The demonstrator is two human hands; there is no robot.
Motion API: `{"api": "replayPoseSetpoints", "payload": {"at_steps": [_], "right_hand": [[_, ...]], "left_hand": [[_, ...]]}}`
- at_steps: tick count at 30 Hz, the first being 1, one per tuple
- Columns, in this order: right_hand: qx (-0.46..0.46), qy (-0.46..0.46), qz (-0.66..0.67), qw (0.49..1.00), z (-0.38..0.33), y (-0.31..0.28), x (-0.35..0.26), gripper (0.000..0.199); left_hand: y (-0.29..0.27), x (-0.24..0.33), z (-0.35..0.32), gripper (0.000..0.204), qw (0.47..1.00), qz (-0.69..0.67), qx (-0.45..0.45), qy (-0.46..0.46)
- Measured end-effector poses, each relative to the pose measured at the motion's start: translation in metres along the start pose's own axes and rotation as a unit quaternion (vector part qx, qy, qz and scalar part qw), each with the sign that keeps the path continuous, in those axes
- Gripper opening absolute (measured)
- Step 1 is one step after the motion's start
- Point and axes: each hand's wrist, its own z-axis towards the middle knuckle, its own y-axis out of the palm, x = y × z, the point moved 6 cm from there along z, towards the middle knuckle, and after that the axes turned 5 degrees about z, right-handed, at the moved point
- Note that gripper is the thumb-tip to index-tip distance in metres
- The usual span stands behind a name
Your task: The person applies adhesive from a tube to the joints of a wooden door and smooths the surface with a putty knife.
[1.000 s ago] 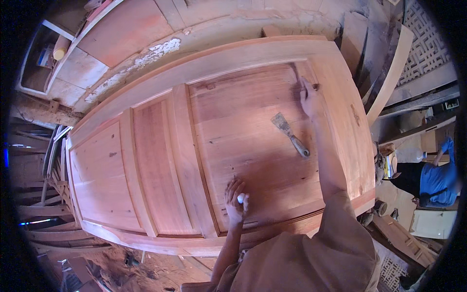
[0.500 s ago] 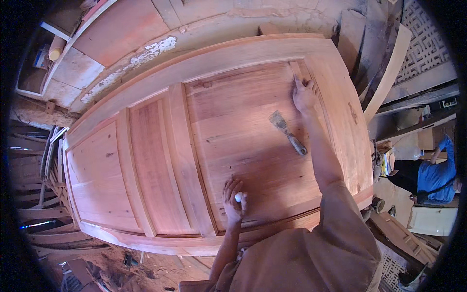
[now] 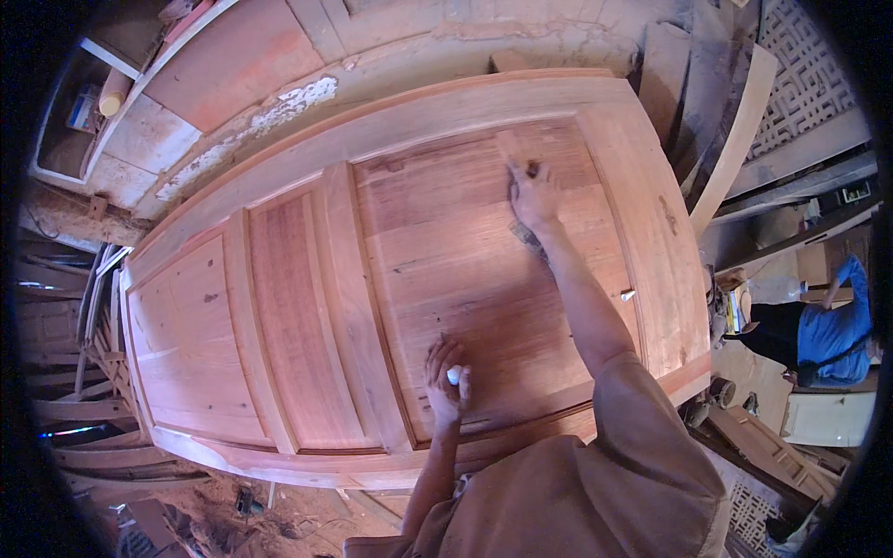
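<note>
Lying flat, reddish panelled wooden door [image 3: 307, 307].

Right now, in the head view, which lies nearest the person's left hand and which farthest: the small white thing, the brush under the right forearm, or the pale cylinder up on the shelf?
1. Small white thing: held in the left hand itself.
2. Brush: on the door panel, up to the right, partly hidden by the right forearm.
3. Pale cylinder: far upper left, on the shelf beyond the door.

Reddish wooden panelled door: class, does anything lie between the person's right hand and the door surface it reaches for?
Nothing visible does. The right hand rests directly on the reddish wooden panelled door, near a dark knot. A metal scraper lies partly hidden under the wrist, beside the hand, not in its way.
</note>
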Motion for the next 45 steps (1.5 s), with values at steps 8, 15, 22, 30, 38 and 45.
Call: {"api": "replayPoseSetpoints", "payload": {"at_steps": [8,15,22,30,38,45], "right_hand": [[0.053,0.065,0.067,0.994,0.017,-0.031,0.077,0.056],[0.020,0.036,0.035,0.999,0.013,-0.007,0.045,0.055],[0.020,-0.053,0.067,0.996,-0.012,-0.005,-0.031,0.043],[0.030,-0.209,0.261,0.942,-0.083,-0.106,-0.059,0.032],[-0.336,0.057,0.708,0.619,-0.256,-0.120,-0.093,0.027],[-0.227,0.361,0.823,0.376,-0.276,-0.053,-0.021,0.029]], "left_hand": [[0.000,-0.005,-0.004,0.035,1.000,0.007,0.009,-0.010],[0.002,-0.010,-0.006,0.034,1.000,0.000,0.002,0.006],[-0.003,0.008,0.000,0.033,1.000,-0.011,0.014,-0.005],[0.005,-0.027,-0.025,0.037,0.984,-0.160,0.023,-0.080],[0.003,0.039,0.022,0.032,0.990,-0.129,-0.014,-0.050],[0.025,0.068,0.026,0.039,0.987,-0.107,-0.123,0.006]]}}
